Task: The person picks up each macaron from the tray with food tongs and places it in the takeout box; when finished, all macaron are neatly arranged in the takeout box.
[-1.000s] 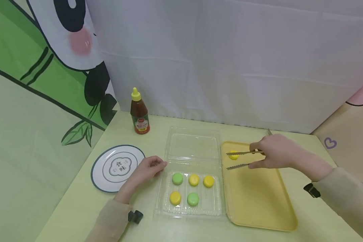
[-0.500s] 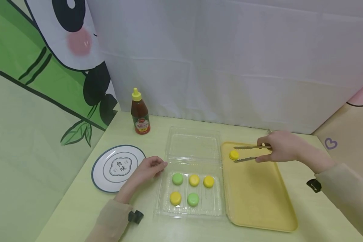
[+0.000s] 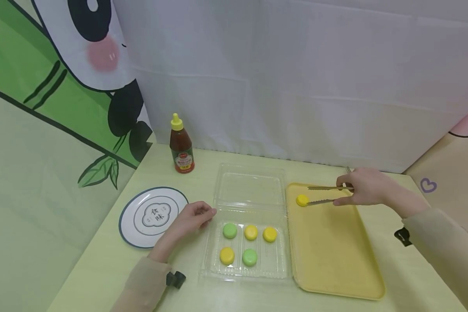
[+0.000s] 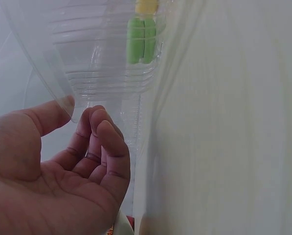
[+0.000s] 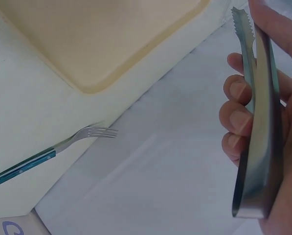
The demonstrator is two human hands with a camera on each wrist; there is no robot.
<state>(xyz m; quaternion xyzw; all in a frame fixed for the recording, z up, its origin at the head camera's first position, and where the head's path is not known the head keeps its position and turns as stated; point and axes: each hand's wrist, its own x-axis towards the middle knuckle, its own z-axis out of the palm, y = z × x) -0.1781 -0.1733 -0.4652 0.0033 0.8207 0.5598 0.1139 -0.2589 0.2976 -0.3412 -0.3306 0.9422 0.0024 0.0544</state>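
My right hand (image 3: 368,186) holds metal tongs (image 5: 260,127), their serrated arms spread apart, above the far part of a yellow tray (image 3: 331,251). One lower tip lies close beside a yellow macaron (image 3: 302,200) on the tray; whether they touch I cannot tell. On the left, my left hand (image 3: 191,217) pinches the rim of a clear hinged plastic container (image 4: 104,78) between thumb and fingers. That container lies with its lid folded back. Inside it sit several macarons, among them a green one (image 3: 229,230) and a yellow one (image 3: 227,255).
A white plate (image 3: 130,223) with a blue rim lies left of the container, partly behind my left hand. Further back stands a sauce bottle (image 3: 182,149) with a yellow cap. A fork (image 5: 62,147) lies past the tray. A white cloth (image 3: 257,86) hangs behind the table.
My right hand has drawn the tongs to the right and slightly back from over the yellow macaron, which stays on the tray. My left hand keeps its place.
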